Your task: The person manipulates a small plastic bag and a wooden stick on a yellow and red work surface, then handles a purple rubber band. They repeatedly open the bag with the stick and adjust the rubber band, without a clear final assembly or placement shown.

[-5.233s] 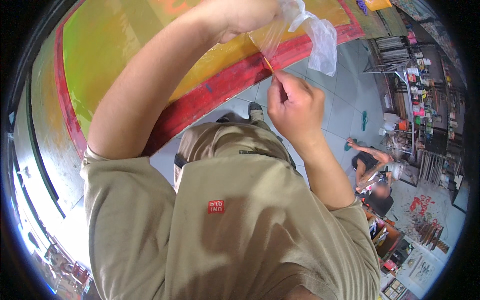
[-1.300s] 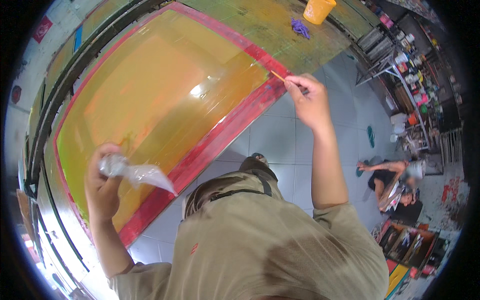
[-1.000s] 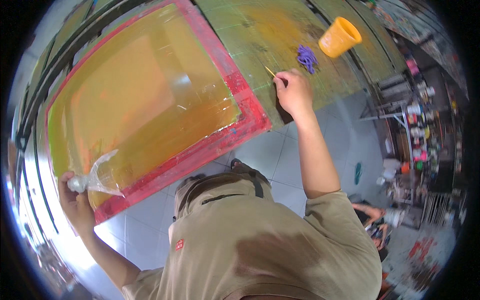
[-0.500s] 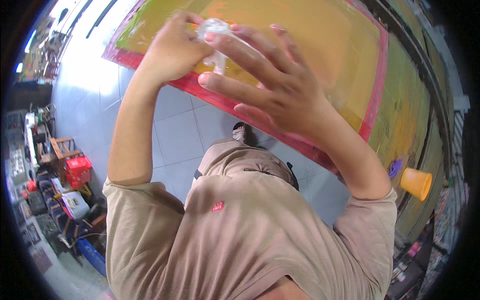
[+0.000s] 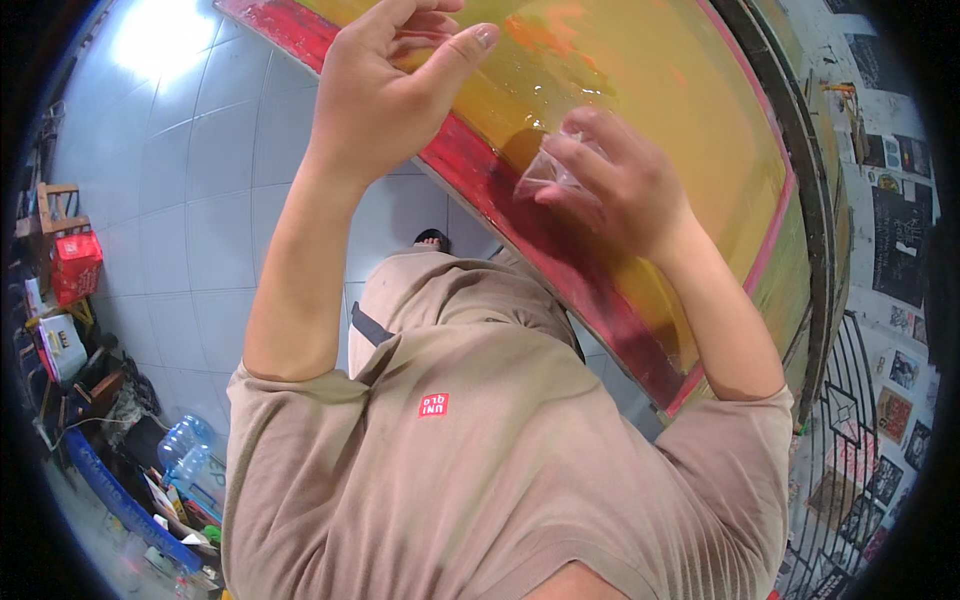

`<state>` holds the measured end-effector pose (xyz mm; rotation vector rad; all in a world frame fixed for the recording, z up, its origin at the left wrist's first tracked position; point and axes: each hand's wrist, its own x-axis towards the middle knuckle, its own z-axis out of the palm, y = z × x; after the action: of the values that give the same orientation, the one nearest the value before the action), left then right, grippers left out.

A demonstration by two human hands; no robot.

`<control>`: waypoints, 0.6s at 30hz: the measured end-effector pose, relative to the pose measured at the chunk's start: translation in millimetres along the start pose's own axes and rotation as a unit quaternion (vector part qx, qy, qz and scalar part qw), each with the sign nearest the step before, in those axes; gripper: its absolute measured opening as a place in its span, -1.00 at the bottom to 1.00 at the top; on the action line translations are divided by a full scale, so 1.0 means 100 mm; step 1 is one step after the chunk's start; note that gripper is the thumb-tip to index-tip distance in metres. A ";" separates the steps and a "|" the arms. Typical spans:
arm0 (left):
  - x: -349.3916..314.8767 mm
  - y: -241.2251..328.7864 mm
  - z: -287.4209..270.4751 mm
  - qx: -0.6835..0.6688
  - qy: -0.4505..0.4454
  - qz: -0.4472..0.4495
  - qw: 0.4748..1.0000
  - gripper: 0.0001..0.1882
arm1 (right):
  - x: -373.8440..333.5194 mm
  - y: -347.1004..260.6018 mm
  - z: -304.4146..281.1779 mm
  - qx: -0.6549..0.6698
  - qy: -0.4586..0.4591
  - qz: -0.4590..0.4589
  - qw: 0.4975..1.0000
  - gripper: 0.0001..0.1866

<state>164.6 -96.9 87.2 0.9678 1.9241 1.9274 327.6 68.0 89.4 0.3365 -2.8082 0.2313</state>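
Note:
My right hand is closed on a crumpled piece of clear plastic film, just above the near edge of a large flat panel. The panel has a yellow surface smeared with orange and a red border. Wet, shiny drops lie on the yellow between my hands. My left hand is over the panel's near left part, its thumb stretched out and its other fingers loosely bent. Nothing shows in the left hand, though its far fingers are partly cut off by the picture's upper edge.
Grey floor tiles lie below and left of the panel. At the far left stand a wooden stool and a red bag. A clear blue water bottle is at lower left. Pictures hang on the wall at right.
The plastic was up between both hands; my left hand has come off it. My right hand has closed on it and drawn it nearer to me. The view has turned to the right.

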 end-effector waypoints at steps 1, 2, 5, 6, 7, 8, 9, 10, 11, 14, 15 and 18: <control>0.00 -0.05 0.01 0.111 0.026 0.035 0.993 -0.70 | -0.02 -0.02 -0.02 -0.010 -0.013 -0.002 1.000 -0.52; 0.01 -0.08 0.04 0.152 0.034 0.070 0.985 -0.68 | -0.01 -0.03 -0.03 -0.001 -0.011 0.007 1.000 -0.55; 0.03 -0.17 0.18 0.284 0.052 0.106 0.952 -0.61 | 0.02 -0.03 -0.10 0.018 -0.027 0.023 0.999 -0.61; 0.02 -0.20 0.23 0.334 0.054 0.073 0.938 -0.59 | 0.03 -0.02 -0.13 0.019 -0.045 0.021 0.999 -0.62; 0.03 -0.23 0.27 0.383 0.056 0.045 0.921 -0.57 | 0.04 0.00 -0.14 0.018 -0.060 0.019 0.998 -0.62; 0.01 -0.28 0.31 0.424 0.065 0.058 0.902 -0.54 | 0.04 0.02 -0.15 0.019 -0.074 0.013 0.997 -0.63; -0.02 -0.35 0.36 0.464 0.074 0.071 0.880 -0.52 | 0.03 0.03 -0.16 0.020 -0.087 0.007 0.996 -0.65; -0.04 -0.40 0.40 0.503 0.081 0.084 0.856 -0.50 | 0.03 0.04 -0.15 0.022 -0.101 0.001 0.995 -0.65; -0.04 -0.40 0.41 0.501 0.070 0.077 0.859 -0.49 | 0.01 0.05 -0.15 0.027 -0.116 -0.002 0.993 -0.69; 0.00 -0.38 0.40 0.502 0.042 0.066 0.862 -0.47 | -0.03 0.06 -0.14 0.041 -0.145 -0.019 0.988 -0.77; 0.00 -0.38 0.40 0.506 0.035 0.066 0.859 -0.47 | -0.04 0.06 -0.14 0.047 -0.147 -0.027 0.988 -0.80; -0.02 -0.36 0.42 0.542 0.017 0.063 0.838 -0.49 | -0.04 0.03 -0.18 0.054 -0.149 -0.039 0.987 -0.85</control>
<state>181.2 -61.3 48.1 1.2914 3.0604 0.7171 335.7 75.3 104.1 0.5477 -3.0734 0.3420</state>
